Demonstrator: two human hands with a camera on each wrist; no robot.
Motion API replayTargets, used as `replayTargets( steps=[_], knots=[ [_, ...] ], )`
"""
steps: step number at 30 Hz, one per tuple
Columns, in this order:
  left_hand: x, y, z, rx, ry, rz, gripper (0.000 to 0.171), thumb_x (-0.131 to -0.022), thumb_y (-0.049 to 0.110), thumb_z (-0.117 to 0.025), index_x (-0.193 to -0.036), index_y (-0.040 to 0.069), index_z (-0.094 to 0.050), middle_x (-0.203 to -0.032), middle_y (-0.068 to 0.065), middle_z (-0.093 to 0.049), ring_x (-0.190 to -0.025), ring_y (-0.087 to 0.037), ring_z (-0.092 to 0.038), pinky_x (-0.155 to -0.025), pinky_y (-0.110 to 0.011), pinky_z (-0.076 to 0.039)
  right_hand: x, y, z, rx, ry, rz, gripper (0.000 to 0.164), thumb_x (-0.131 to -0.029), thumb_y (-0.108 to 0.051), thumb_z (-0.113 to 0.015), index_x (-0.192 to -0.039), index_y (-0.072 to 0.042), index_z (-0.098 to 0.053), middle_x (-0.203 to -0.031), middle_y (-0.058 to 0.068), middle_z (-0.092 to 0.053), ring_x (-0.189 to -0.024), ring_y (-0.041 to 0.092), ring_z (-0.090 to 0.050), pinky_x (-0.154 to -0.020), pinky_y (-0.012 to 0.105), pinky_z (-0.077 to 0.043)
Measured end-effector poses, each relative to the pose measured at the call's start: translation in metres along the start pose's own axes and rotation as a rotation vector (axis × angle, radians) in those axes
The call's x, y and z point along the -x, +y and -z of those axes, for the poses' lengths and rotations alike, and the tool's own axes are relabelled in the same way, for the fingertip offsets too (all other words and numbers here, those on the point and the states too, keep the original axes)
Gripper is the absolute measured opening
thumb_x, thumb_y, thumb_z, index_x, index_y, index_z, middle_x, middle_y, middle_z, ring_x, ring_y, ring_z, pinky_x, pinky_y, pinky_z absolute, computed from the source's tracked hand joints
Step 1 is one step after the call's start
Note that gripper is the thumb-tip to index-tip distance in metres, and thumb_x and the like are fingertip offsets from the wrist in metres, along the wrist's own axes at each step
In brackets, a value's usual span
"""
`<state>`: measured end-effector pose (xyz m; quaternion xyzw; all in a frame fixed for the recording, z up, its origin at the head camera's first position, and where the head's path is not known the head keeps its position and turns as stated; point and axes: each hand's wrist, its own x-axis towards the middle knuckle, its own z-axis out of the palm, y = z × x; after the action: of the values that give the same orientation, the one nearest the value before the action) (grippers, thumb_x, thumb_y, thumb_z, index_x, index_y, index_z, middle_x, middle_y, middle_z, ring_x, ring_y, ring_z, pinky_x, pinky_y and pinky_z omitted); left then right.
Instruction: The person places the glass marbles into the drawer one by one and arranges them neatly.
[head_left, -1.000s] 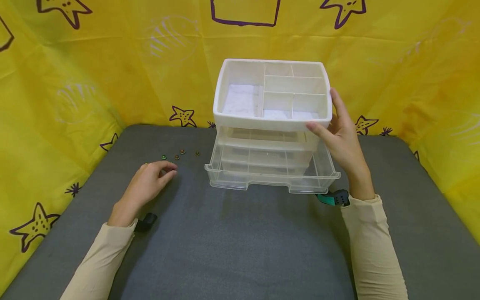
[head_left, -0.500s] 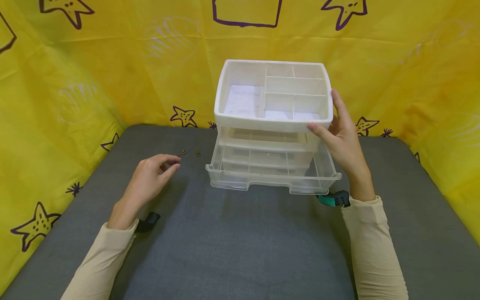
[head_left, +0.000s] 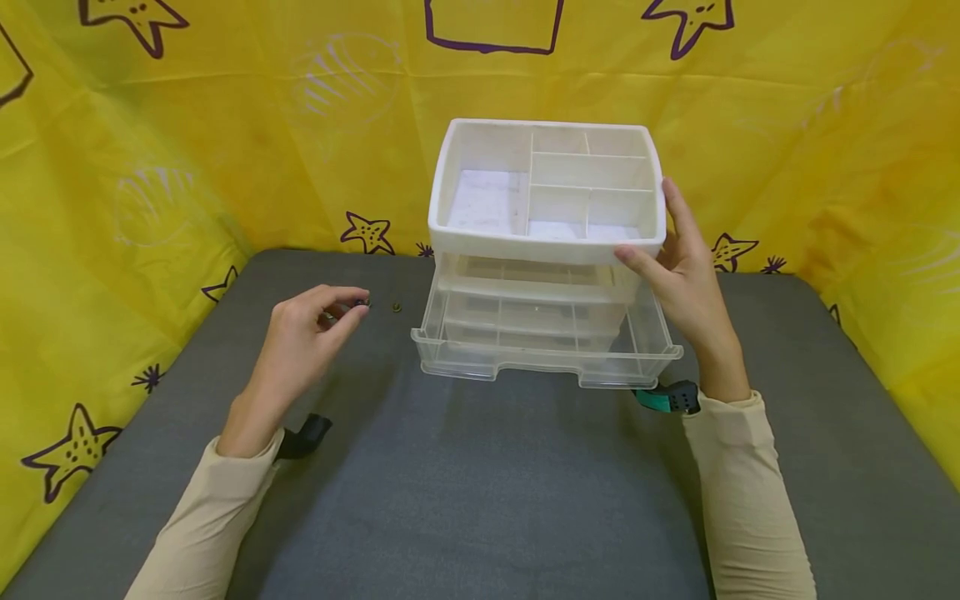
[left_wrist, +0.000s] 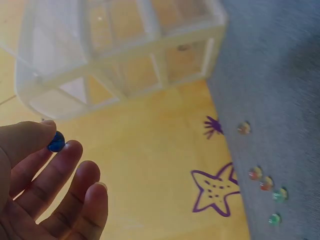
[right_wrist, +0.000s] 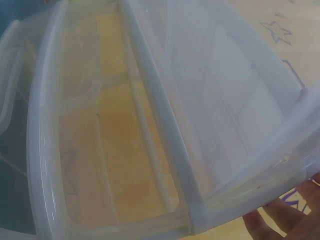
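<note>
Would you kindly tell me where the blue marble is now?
The left hand pinches the blue marble, at lower left in the left wrist view.

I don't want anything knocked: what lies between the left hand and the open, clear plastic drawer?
In the head view, one small, round, translucent marble lies on the grey tabletop between the left hand and that drawer.

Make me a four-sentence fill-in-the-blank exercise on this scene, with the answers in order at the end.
1. The left hand pinches a marble whose colour is ____.
2. In the head view, the right hand grips the white drawer organizer on its ____ side.
3. One clear drawer stands ____ rather than closed.
4. The main colour of the backdrop is ____.

Missing words: blue; right; open; yellow.
</note>
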<state>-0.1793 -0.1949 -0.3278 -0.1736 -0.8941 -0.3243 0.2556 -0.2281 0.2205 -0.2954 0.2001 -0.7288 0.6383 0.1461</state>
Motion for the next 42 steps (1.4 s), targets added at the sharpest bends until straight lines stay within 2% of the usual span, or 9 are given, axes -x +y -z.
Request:
replayTargets(
  steps=[4,13,20,26,34,42],
  knots=[
    [-0.006,0.008,0.000,0.017,0.013,-0.018,0.018,-0.088,0.005,-0.074,-0.106,0.005,-0.076,-0.090,-0.007,-0.074,-0.072,0.002,-0.056,-0.067,-0.004,-0.043,0.000,0.000,0.000,0.001,0.001,-0.004,0.085,-0.091,-0.002,-0.068,-0.159,-0.024,-0.021,-0.160,0.007,-0.030,-0.123,0.026,-0.052,-0.088,0.014,-0.053],
    [-0.016,0.029,0.002,0.043,0.053,-0.071,0.021,-0.085,0.003,-0.076,-0.106,0.004,-0.076,-0.092,-0.007,-0.074,-0.073,0.003,-0.056,-0.068,-0.006,-0.045,-0.001,0.000,0.000,-0.026,-0.005,0.000,0.085,-0.091,-0.001,-0.068,-0.159,-0.024,-0.021,-0.160,0.007,-0.030,-0.121,0.025,-0.053,-0.088,0.015,-0.053],
    [-0.019,0.040,0.000,0.129,0.082,-0.107,0.023,-0.082,-0.001,-0.077,-0.105,0.002,-0.075,-0.090,-0.009,-0.073,-0.073,0.003,-0.058,-0.069,-0.008,-0.047,-0.001,-0.001,0.000,-0.020,-0.006,0.006,0.085,-0.091,-0.001,-0.068,-0.158,-0.024,-0.022,-0.159,0.009,-0.032,-0.120,0.025,-0.053,-0.086,0.015,-0.054],
    [-0.022,0.051,-0.001,0.164,0.076,-0.118,0.022,-0.082,0.002,-0.079,-0.103,0.002,-0.075,-0.087,-0.007,-0.073,-0.072,0.001,-0.058,-0.069,-0.010,-0.049,-0.001,-0.001,0.000,-0.025,-0.006,-0.001,0.085,-0.091,0.000,-0.068,-0.159,-0.023,-0.021,-0.161,0.008,-0.029,-0.121,0.025,-0.052,-0.086,0.014,-0.053],
    [-0.029,0.065,-0.002,0.206,0.078,-0.166,0.022,-0.081,0.000,-0.079,-0.102,0.001,-0.076,-0.089,-0.008,-0.074,-0.073,-0.001,-0.058,-0.070,-0.011,-0.049,-0.001,-0.001,0.000,-0.011,-0.006,0.006,0.084,-0.091,-0.001,-0.068,-0.158,-0.025,-0.023,-0.159,0.007,-0.030,-0.121,0.027,-0.052,-0.086,0.015,-0.054],
    [-0.036,0.080,-0.006,0.241,0.043,-0.209,0.022,-0.080,-0.001,-0.079,-0.102,0.000,-0.075,-0.086,-0.009,-0.073,-0.072,-0.010,-0.061,-0.070,-0.016,-0.051,-0.001,-0.001,0.000,-0.015,-0.006,0.003,0.084,-0.091,-0.001,-0.068,-0.158,-0.024,-0.023,-0.159,0.009,-0.031,-0.119,0.025,-0.054,-0.085,0.015,-0.054]
  ],
)
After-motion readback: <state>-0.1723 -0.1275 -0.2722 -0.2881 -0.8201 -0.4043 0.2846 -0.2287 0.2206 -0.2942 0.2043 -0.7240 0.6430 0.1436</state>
